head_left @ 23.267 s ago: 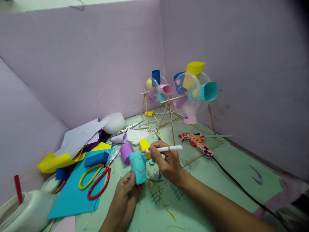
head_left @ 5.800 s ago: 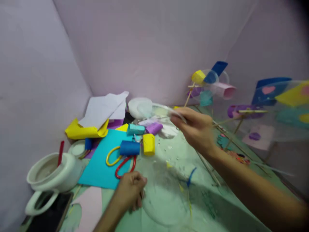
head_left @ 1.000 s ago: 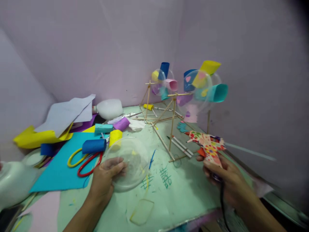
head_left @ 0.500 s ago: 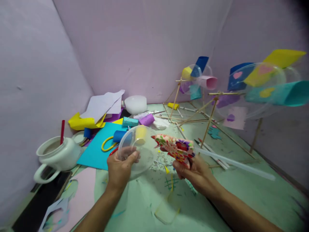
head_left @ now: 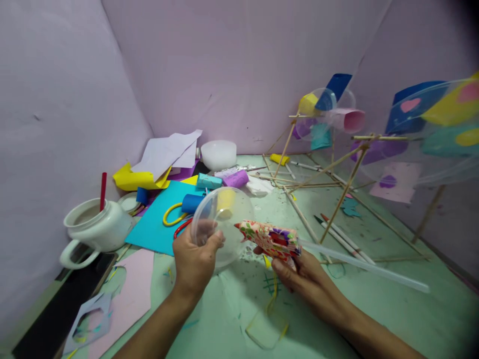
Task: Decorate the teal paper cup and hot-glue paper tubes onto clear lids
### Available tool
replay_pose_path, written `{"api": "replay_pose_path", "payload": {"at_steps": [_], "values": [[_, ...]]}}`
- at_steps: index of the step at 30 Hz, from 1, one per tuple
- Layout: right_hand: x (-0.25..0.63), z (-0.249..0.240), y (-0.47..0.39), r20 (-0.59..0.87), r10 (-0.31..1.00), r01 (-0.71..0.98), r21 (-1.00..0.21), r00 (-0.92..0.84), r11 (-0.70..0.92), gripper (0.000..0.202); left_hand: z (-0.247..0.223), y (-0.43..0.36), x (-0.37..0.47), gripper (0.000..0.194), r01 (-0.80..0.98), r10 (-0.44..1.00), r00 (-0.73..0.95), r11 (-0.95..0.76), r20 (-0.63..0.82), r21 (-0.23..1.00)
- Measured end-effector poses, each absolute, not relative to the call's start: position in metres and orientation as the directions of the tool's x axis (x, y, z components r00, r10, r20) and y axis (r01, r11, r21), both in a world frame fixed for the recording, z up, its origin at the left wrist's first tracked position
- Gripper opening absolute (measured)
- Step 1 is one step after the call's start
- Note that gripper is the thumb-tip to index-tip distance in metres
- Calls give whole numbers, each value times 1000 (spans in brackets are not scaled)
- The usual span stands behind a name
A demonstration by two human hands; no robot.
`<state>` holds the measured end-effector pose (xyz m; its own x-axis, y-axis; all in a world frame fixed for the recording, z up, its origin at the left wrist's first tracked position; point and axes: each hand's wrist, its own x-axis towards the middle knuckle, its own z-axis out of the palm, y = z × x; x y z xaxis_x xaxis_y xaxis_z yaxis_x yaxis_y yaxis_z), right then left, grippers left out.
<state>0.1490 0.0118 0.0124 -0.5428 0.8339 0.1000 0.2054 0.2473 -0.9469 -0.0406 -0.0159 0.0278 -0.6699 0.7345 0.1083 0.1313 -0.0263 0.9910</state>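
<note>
My left hand point(head_left: 198, 252) pinches the edge of a clear round plastic lid point(head_left: 239, 212), tilted up above the table. My right hand point(head_left: 299, 276) is wrapped round a hot glue gun point(head_left: 267, 237) covered in a floral pattern. A long translucent glue stick point(head_left: 370, 264) sticks out of its back. The gun's red tip points left at the lid, a little apart from it. Through the lid shows a yellow paper roll point(head_left: 225, 202). Behind my left hand lie scissors with a yellow handle loop point(head_left: 172, 214) and a red one.
Two stick-frame wheels with coloured paper cups stand at right, the nearer frame point(head_left: 346, 194) close to my right hand. At left are a white teapot-like pot point(head_left: 99, 224), a blue sheet point(head_left: 153, 232) and pink paper point(head_left: 138, 279). Paper rolls point(head_left: 235, 178) and a white bowl point(head_left: 219, 154) lie farther back.
The view has swung left, so the surroundings sit farther right. The glue gun has dipped slightly relative to the lid. Both hands keep their holds.
</note>
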Motion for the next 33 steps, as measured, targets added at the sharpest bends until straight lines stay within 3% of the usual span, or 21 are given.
{"api": "replay_pose_path", "payload": {"at_steps": [21, 33], "values": [[147, 10, 11, 94, 824, 203, -948, -558, 245, 47, 13, -18, -39, 21, 300, 726, -647, -38, 233, 953], [148, 8, 11, 62, 845, 293, -922, -531, 252, 39, 8, -22, -40, 15, 483, 715, -581, -82, 389, 872]]}}
